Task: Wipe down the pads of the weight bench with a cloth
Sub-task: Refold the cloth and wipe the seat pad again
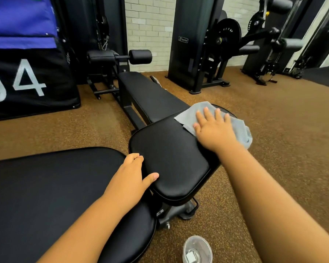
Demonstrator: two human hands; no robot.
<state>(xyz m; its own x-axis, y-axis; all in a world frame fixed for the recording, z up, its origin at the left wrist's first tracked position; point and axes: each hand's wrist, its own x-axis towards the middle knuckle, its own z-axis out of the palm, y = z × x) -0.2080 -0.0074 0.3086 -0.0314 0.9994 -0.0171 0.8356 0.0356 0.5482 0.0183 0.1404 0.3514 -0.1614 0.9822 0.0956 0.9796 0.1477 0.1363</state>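
The seat pad (171,158), a black rounded rectangle of smooth vinyl, sits at the middle of the view, and everything else is placed from it. The right hand (215,128) lies flat on the grey cloth (194,114) at the pad's far right corner, fingers spread and palm pressed down, not pinching the fabric. The cloth drapes over that corner, part of it hanging past the pad's right edge and part lying toward the long back pad (150,92), which runs away from the seat pad's far end toward the wall. The left hand (131,177) grips the seat pad's near left edge: the thumb rests on top of the vinyl and the fingers curl around the side, seemingly into the gap beside it, though their tips are hidden. Left of the seat pad and nearer the camera spreads a larger black pad (55,196), under the left forearm. On the brown speckled floor (273,149), below the seat pad's near end, stands a clear plastic cup (197,249) holding something small and pale, too blurred to identify. Beyond the back pad a roller pad (140,56) juts out from a black frame
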